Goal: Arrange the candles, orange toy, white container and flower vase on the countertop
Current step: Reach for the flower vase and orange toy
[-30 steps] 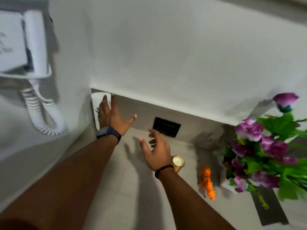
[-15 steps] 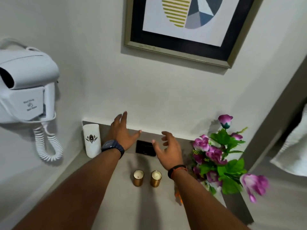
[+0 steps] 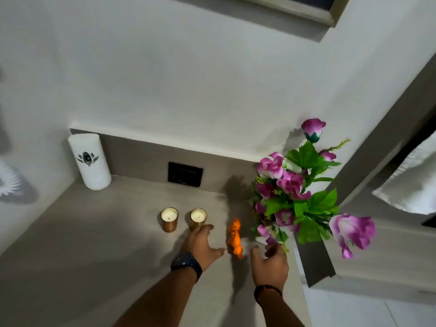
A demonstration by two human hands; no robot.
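Note:
Two candles in gold cups, a left candle (image 3: 169,219) and a right candle (image 3: 198,217), stand side by side mid-counter. An orange toy (image 3: 235,237) stands just right of them. The flower vase with purple blooms (image 3: 297,197) sits at the counter's right end, its base mostly hidden by leaves. A white container (image 3: 90,161) stands upright in the back left corner. My left hand (image 3: 202,243) hovers open between the right candle and the toy, thumb near the toy. My right hand (image 3: 271,264) is open just right of the toy, fingers by the vase's lower leaves.
The grey countertop (image 3: 99,244) ends at a right edge (image 3: 304,291) beside the vase. A black wall socket (image 3: 185,173) sits in the backsplash. A coiled white cord (image 3: 9,182) hangs at far left. A picture frame's corner (image 3: 330,13) shows above, a white towel (image 3: 410,185) at right.
Both hands have drawn back from the back wall toward me and to the right, now flanking the orange toy. The view has tilted down and right; the hair dryer has left the frame.

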